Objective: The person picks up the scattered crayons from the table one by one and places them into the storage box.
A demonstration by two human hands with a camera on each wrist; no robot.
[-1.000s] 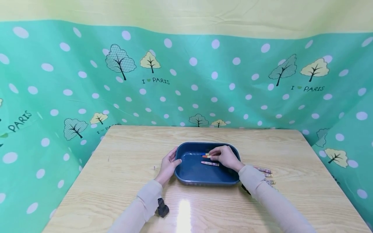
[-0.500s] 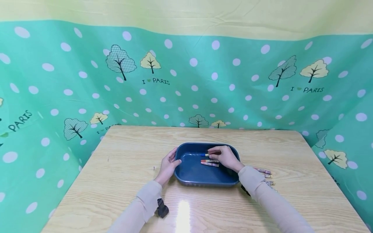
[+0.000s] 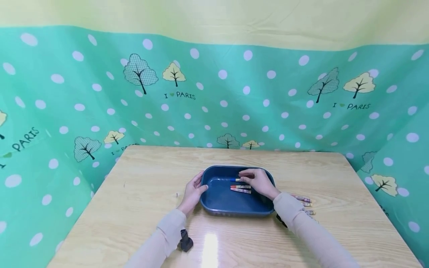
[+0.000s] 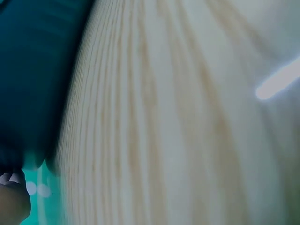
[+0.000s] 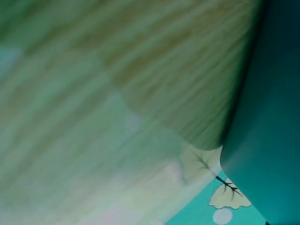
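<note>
In the head view a dark blue tray (image 3: pixel 231 208) stands on the wooden table. My left hand (image 3: pixel 192 194) grips its left end, thumb over the rim and fingers along the outer wall. Reaching inside from the right, my right hand (image 3: pixel 259 182) pinches a blue crayon (image 3: pixel 235 180), whose right end is hidden by the fingers. Just nearer to me lie a red-orange crayon (image 3: pixel 240 187) and a pink-tipped crayon (image 3: pixel 240 191), side by side on the tray floor. The left wrist view catches a bit of the left hand (image 4: pixel 14 199) beside the tray wall.
Several more crayons (image 3: pixel 306 204) lie on the table right of the tray, partly behind the right sleeve. Black wrist devices sit at both cuffs, the left one (image 3: pixel 186 241) on show. A green dotted curtain (image 3: pixel 187 126) hangs beyond the table's edges.
The red-orange crayon has come down towards the pink-tipped one and been let go. My right hand has moved from it to the blue crayon. The left hand stays on the tray.
</note>
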